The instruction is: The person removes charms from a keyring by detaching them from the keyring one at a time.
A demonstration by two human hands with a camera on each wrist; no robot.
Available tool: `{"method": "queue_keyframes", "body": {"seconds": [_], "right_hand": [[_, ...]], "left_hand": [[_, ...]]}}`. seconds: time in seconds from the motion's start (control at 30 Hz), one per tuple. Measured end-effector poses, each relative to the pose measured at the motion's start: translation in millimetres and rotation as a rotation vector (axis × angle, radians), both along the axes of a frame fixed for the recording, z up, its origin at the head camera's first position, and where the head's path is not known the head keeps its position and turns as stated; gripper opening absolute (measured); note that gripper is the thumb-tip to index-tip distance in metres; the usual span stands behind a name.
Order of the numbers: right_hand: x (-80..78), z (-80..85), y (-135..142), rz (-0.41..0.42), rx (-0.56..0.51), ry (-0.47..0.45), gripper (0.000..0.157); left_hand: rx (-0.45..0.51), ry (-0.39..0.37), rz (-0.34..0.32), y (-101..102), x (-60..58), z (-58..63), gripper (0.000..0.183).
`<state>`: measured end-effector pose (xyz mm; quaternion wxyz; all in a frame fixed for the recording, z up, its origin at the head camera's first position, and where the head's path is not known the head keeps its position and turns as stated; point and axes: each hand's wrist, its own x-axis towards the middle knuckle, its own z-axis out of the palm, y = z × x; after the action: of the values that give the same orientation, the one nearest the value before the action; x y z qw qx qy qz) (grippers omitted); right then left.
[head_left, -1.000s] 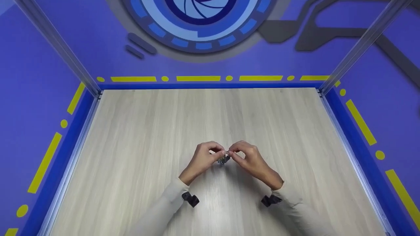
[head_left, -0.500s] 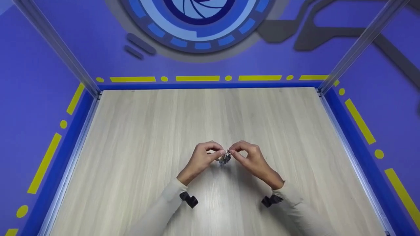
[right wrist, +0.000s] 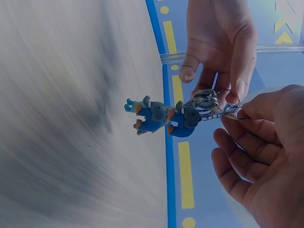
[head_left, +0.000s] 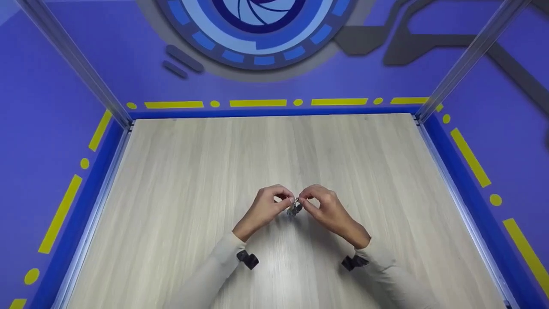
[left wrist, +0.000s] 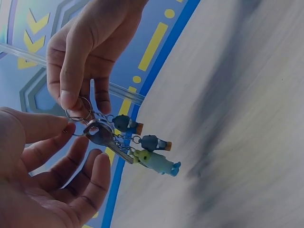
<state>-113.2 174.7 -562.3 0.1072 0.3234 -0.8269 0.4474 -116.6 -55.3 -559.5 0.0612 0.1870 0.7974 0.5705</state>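
Observation:
In the head view my left hand and right hand meet over the table, a small keyring bunch hanging between their fingertips. The left wrist view shows my left thumb and index finger pinching a thin metal ring, with a key beside it. Above, the right hand pinches another metal ring linked to it. Short chains carry two grey-and-blue elephant charms and a pale green-and-blue figure charm. Several stacked rings show in the right wrist view.
A light wood-grain table lies under both hands. Blue printed panels and metal frame posts border it on the back and sides. Black wrist cameras sit on both sleeves.
Both hands stay nearly in place, fingertips still at the rings. The hanging charms shift and turn slightly between them.

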Motion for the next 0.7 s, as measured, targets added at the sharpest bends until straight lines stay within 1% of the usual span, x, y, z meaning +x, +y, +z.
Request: {"method": "queue_keyframes", "body": {"seconds": [0.2, 0.4, 0.5, 0.7], "right_hand": [[0.3, 1.2, 1.4, 0.009, 0.012, 0.037, 0.011], [-2.1, -0.9, 3.4, 0.014, 0.000, 0.041, 0.010], [-2.3, -1.5, 4.1, 0.013, -0.011, 0.029, 0.010], [-1.1, -1.2, 6.0, -0.001, -0.015, -0.034, 0.007]], "left_hand": [[-0.003, 0.025, -0.022, 3.7, -1.9, 0.7, 0.006], [0.009, 0.017, -0.013, 3.5, -2.5, -0.2, 0.005], [0.015, 0.009, -0.004, 3.0, -2.5, -1.5, 0.007], [0.051, -0.001, -0.005, 2.4, -1.9, -2.8, 0.007]]}}
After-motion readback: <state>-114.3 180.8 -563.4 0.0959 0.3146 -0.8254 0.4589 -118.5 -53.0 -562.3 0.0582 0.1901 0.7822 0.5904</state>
